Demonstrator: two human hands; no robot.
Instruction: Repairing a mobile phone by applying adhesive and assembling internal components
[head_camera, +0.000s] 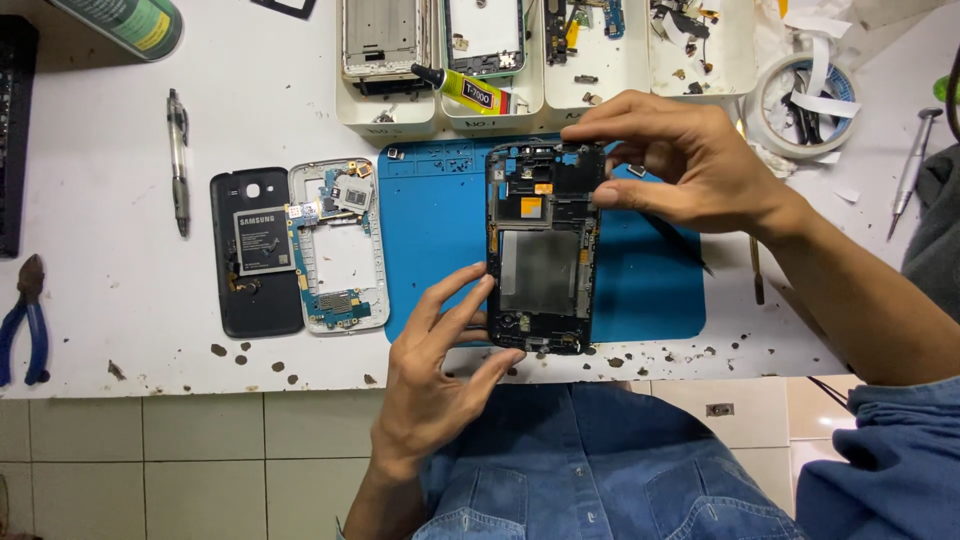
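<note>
Your left hand (440, 360) grips the lower edge of one opened phone frame (541, 250), held above the blue mat (440, 240); your right hand (680, 160) pinches its upper right corner. At nine o'clock lie one white midframe (340, 245) and one black back cover (250, 250), touching. One pen (178, 160) and one pair of pliers (28, 320) rest further along the bench (100, 200).

The green can (125, 22) at the worktop's (100, 300) far left corner is cut off by the top edge, as are the white trays (545, 95) along the far edge. The black object (15, 135) and blue-handled pliers (25, 320) run off the left edge.
</note>
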